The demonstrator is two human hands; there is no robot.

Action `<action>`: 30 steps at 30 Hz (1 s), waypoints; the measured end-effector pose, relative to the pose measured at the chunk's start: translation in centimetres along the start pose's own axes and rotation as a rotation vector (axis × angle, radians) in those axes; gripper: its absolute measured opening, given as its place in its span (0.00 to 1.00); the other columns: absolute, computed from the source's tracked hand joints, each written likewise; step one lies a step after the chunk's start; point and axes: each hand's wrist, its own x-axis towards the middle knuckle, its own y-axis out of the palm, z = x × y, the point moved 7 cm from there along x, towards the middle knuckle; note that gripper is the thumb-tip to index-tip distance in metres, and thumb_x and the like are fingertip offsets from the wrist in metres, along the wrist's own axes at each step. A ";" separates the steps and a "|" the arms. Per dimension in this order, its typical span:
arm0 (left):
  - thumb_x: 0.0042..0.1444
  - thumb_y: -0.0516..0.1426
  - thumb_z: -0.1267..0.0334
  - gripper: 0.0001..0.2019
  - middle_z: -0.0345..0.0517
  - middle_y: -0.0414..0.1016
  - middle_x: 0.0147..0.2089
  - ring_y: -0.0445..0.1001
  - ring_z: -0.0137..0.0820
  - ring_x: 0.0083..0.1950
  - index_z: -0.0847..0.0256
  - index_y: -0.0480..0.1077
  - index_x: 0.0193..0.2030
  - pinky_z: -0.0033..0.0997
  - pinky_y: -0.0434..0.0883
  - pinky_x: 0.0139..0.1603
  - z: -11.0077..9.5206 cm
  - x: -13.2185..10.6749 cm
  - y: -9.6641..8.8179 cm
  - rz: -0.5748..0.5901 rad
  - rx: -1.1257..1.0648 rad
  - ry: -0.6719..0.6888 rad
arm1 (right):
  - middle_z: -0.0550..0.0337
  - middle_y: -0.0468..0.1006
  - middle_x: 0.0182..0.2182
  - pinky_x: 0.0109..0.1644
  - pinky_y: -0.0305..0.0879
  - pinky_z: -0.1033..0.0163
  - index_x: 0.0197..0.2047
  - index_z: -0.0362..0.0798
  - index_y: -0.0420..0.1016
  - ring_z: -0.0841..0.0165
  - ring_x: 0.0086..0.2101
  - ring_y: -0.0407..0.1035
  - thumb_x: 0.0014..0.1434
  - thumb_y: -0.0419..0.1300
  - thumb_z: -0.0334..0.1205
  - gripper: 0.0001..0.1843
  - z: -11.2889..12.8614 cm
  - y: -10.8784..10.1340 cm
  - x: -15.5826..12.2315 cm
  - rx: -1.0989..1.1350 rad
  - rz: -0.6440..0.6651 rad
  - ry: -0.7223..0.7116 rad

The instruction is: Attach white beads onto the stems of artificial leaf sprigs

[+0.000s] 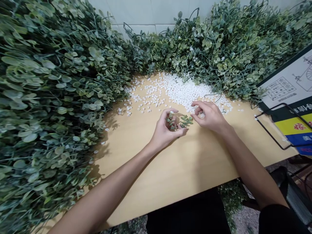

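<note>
My left hand (165,130) is curled around a small artificial green sprig (181,122) near the middle of the wooden table (170,169). The sprig's leaves stick out to the right of my fingers. My right hand (209,115) is just to the right, with its fingers pinched together at the edge of a heap of small white beads (185,91). Whether a bead is between those fingertips I cannot make out. The two hands are a few centimetres apart.
Big piles of artificial leafy stems cover the left side (48,107) and the back right (231,52) of the table. A printed sign on a black wire stand (287,107) stands at the right edge. A white tiled wall (146,13) is behind.
</note>
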 end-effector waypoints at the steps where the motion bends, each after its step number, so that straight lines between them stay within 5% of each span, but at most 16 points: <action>1: 0.45 0.72 0.69 0.31 0.34 0.65 0.35 0.71 0.25 0.32 0.54 0.66 0.54 0.25 0.71 0.36 0.0 0.0 0.0 0.001 0.007 0.008 | 0.61 0.82 0.31 0.53 0.66 0.54 0.53 0.51 0.75 0.57 0.40 0.77 0.61 0.65 0.35 0.16 -0.1 0.1 0.0 -0.017 0.014 -0.004; 10: 0.46 0.71 0.69 0.34 0.39 0.73 0.40 0.77 0.29 0.36 0.53 0.62 0.58 0.30 0.75 0.42 0.2 -0.2 0.4 0.045 0.059 0.035 | 0.62 0.82 0.32 0.47 0.69 0.59 0.49 0.51 0.74 0.64 0.33 0.75 0.60 0.61 0.31 0.14 0.0 0.1 0.0 0.103 -0.031 0.038; 17: 0.53 0.65 0.72 0.23 0.37 0.68 0.39 0.71 0.26 0.38 0.54 0.61 0.51 0.27 0.70 0.42 -0.4 -0.1 -0.1 0.008 0.175 0.172 | 0.61 0.81 0.34 0.42 0.76 0.61 0.46 0.52 0.73 0.66 0.33 0.77 0.59 0.65 0.35 0.11 0.3 -0.9 0.0 0.420 -0.222 0.109; 24: 0.50 0.70 0.68 0.28 0.34 0.66 0.37 0.68 0.25 0.34 0.52 0.58 0.49 0.25 0.68 0.36 0.2 -0.3 -0.2 -0.028 0.170 0.144 | 0.61 0.81 0.36 0.39 0.78 0.64 0.45 0.52 0.73 0.68 0.33 0.78 0.58 0.68 0.38 0.12 1.2 1.7 -0.3 0.682 -0.113 0.215; 30: 0.44 0.74 0.66 0.31 0.35 0.66 0.40 0.70 0.26 0.38 0.52 0.60 0.48 0.26 0.72 0.40 -0.1 0.0 -0.8 -0.108 0.094 0.173 | 0.60 0.81 0.36 0.41 0.77 0.64 0.45 0.51 0.72 0.69 0.33 0.78 0.56 0.72 0.38 0.16 0.4 2.5 -0.3 0.877 -0.073 0.301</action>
